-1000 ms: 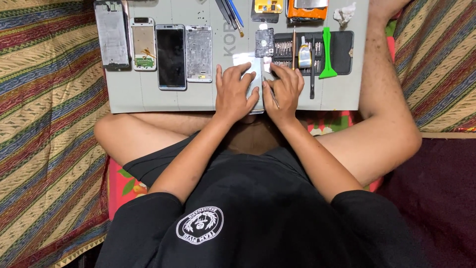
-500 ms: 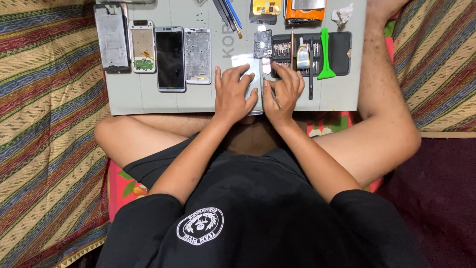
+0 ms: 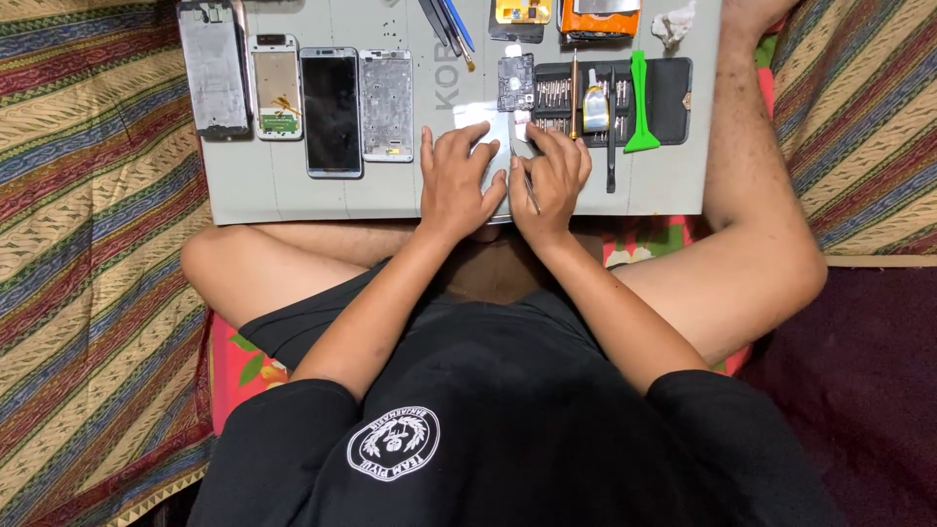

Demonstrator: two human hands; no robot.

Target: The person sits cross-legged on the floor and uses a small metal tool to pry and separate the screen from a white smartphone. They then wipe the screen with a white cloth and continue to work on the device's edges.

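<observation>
On the grey mat, left hand spread flat on a silver phone; right hand pinches a thin tool.

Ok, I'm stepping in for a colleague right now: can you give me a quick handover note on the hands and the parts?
Left hand presses flat on a pale phone panel on the grey work mat.
Right hand holds a thin metal tool at the panel's right edge.
Four phone parts lie in a row to the left; the black tool case and green pry tool lie to the right.
Panel's state under the hands: hidden.
</observation>
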